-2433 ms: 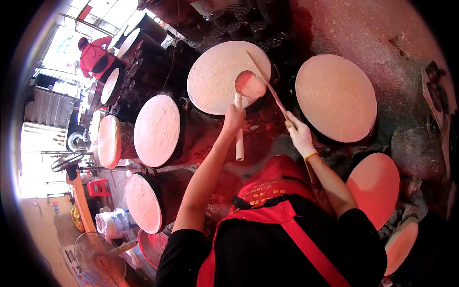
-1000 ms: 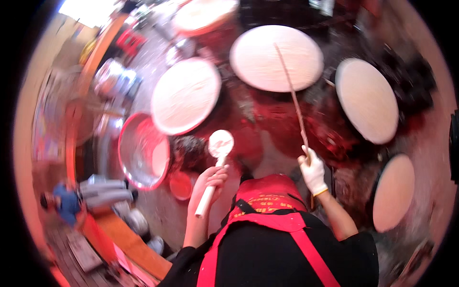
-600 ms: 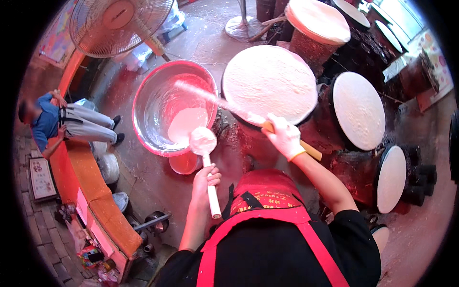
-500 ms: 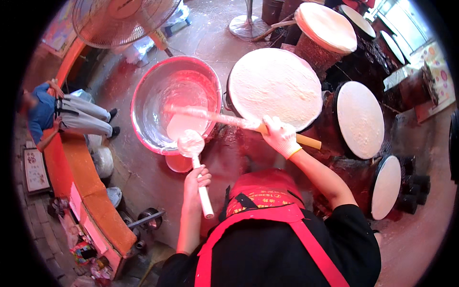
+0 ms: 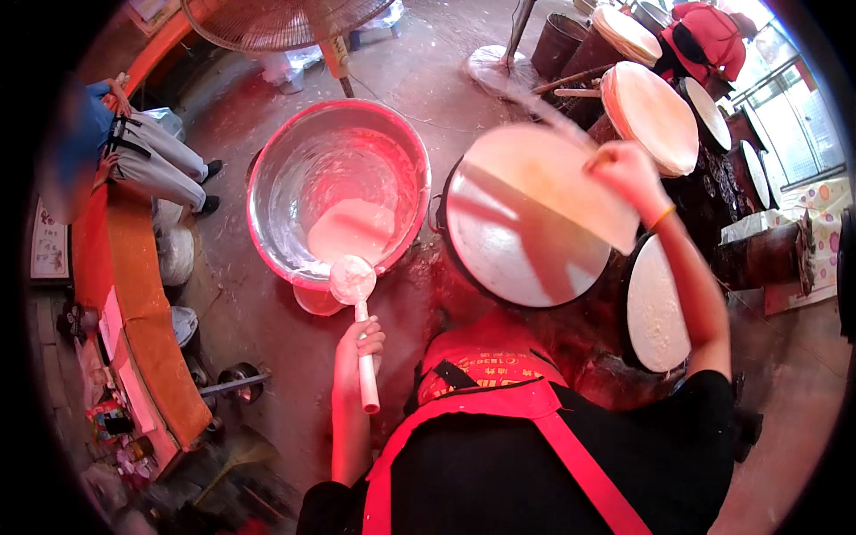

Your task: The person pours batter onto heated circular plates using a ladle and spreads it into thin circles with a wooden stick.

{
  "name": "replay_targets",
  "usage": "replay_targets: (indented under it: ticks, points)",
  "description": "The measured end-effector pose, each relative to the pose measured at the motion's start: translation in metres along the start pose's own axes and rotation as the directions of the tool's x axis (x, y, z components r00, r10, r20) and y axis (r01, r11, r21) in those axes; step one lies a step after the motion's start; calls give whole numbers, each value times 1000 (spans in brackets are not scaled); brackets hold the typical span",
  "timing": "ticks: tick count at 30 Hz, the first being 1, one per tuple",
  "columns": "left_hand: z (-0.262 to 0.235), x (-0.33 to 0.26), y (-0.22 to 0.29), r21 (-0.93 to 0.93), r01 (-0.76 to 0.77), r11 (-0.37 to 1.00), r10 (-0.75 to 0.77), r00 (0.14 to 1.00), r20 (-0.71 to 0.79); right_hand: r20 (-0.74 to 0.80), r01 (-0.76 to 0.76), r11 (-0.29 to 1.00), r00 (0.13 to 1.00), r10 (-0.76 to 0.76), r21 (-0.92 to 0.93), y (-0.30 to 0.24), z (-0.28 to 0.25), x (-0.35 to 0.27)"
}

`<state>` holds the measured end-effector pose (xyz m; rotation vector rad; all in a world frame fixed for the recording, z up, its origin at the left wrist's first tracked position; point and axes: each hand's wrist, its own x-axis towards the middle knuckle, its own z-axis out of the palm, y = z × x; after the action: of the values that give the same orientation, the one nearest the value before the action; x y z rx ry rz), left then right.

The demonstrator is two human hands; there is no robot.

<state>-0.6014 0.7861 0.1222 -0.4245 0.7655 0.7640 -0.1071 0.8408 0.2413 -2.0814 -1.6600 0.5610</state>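
My left hand (image 5: pixel 360 343) is closed around the white handle of a ladle (image 5: pixel 351 280). Its batter-coated bowl is by the near rim of a big metal basin (image 5: pixel 264 234), where a pool of pale batter (image 5: pixel 349 232) lies. My gloved right hand (image 5: pixel 626 178), blurred by motion, is closed on a thin crepe (image 5: pixel 548 174) and holds it partly up from a round griddle (image 5: pixel 486 245). Bare grey metal and a shadow show on the griddle's near side. A smeared streak of a long stick (image 5: pixel 551 114) runs from that hand to the far left.
Another griddle with a crepe (image 5: pixel 656 308) stands to the right. Behind are stacked round crepes (image 5: pixel 649 116) and more griddles (image 5: pixel 706 111). A standing fan (image 5: pixel 276 22) is at the far left, near a person (image 5: pixel 156 160) by an orange counter (image 5: pixel 147 312). Another person in red (image 5: pixel 709 40) bends at the back.
The right hand has moved up and to the right, and the crepe that lay flat on the griddle is now partly lifted. The ladle stays by the basin rim. My view has shifted slightly.
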Motion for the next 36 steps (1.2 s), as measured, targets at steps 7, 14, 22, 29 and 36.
replay_targets:
  ticks: [7, 14, 22, 29, 36]
  points:
    - [49, 1, -69, -201, 1, 980, 23, 993, 116, -302, -100, 954, 934, 188, 284, 71, -223, 59]
    - [66, -10, -119, -331, -27, 943, 87, 982, 167, -484, 87, 616, 708, 515, 783, 311, -260, 67]
    - [91, -41, -140, -344, -205, 916, 227, 974, 26, -87, 105, 64, 223, 971, 992, 432, -82, 45]
    - [98, -52, -158, -369, -173, 913, 209, 976, 61, -259, -73, 261, 41, 965, 963, 504, -95, 31]
    - [85, -51, -130, -365, -189, 912, 201, 980, -5, -388, 55, 388, 255, 886, 920, 355, -82, 1]
